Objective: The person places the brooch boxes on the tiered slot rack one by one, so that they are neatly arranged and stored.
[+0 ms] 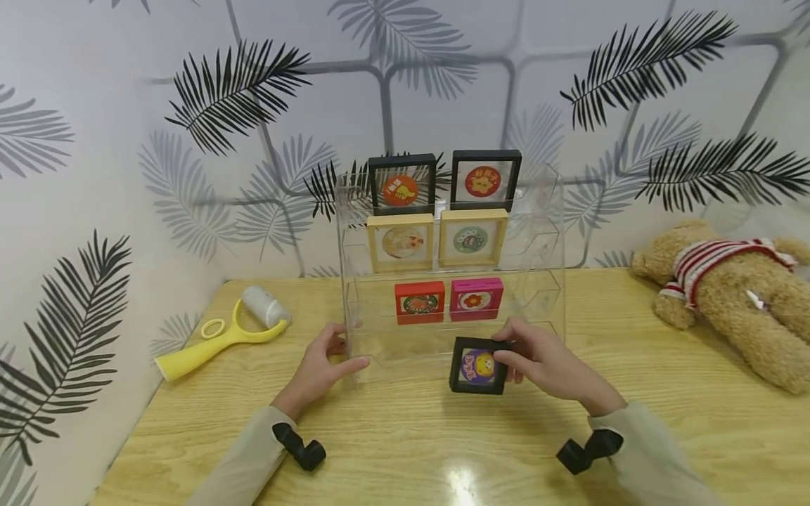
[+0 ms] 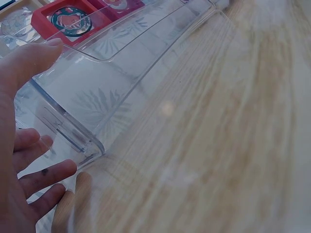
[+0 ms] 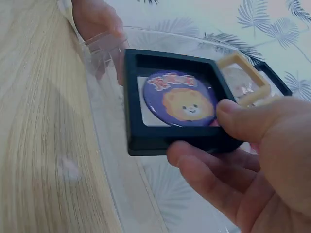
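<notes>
A clear stepped display rack [image 1: 392, 344] stands on the table with small framed badges on its tiers. My right hand [image 1: 544, 362] holds a black square frame [image 1: 477, 383] by its right side, thumb on the front and fingers behind. Inside the frame is a purple round badge [image 3: 158, 104] with a yellow cartoon animal. The frame is tilted in front of the lowest tier. My left hand [image 1: 319, 369] grips the rack's left side near the bottom; its thumb [image 2: 36, 60] lies over the front rim, fingers along the outer side.
Two black frames [image 1: 433, 184] top the rack, above two light wooden frames [image 1: 436, 246], then a red frame [image 1: 420, 319] and a magenta frame [image 1: 477, 284]. Leftward lie a yellow slingshot-shaped item [image 1: 202, 355], a yellow ring [image 1: 213, 322] and a grey cylinder [image 1: 264, 306]. A teddy bear [image 1: 747, 302] lies right.
</notes>
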`<state>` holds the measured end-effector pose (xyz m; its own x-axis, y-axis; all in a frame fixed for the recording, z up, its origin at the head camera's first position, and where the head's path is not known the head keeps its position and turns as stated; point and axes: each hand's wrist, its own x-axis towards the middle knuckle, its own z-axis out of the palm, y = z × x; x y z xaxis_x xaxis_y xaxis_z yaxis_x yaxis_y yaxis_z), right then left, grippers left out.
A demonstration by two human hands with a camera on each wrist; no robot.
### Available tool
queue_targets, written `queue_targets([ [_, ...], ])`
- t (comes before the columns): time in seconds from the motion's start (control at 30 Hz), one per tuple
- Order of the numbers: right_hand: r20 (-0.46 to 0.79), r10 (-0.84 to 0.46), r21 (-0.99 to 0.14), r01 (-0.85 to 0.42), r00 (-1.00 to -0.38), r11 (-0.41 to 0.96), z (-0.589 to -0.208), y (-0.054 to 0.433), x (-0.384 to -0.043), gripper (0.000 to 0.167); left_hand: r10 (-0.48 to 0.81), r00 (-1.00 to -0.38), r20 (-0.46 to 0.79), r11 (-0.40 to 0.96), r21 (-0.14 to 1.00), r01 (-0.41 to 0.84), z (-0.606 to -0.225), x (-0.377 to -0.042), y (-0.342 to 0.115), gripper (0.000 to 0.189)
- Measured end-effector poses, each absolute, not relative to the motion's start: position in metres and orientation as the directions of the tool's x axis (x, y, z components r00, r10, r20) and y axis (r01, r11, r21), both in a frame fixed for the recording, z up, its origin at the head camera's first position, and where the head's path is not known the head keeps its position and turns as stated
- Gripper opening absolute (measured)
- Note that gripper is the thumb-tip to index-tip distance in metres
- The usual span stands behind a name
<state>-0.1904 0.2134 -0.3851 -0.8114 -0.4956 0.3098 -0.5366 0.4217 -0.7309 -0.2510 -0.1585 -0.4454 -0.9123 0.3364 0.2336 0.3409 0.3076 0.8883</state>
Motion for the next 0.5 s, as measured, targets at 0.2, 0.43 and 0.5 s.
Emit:
queue_targets([
  [0.2, 0.487, -0.457, -0.503, -0.667, -0.744, 0.550, -0.387, 0.185, -0.208, 0.022, 0.338, -0.916, 0.214, 0.300, 0.898, 0.321, -0.445, -0.251, -0.159, 0.057],
  [0.43, 0.577, -0.461, -0.338, -0.711, -0.675, 0.617, -0.390, 0.160, -0.217, 0.024, 0.344, -0.915, 0.210, 0.301, 0.899, 0.320, -0.445, -0.253, -0.160, 0.056],
  [0.5, 0.558, -0.479, -0.339, -0.713, -0.678, 0.614, -0.390, 0.154, -0.218, 0.025, 0.340, -0.917, 0.208, 0.308, 0.897, 0.317, -0.444, -0.252, -0.160, 0.056],
])
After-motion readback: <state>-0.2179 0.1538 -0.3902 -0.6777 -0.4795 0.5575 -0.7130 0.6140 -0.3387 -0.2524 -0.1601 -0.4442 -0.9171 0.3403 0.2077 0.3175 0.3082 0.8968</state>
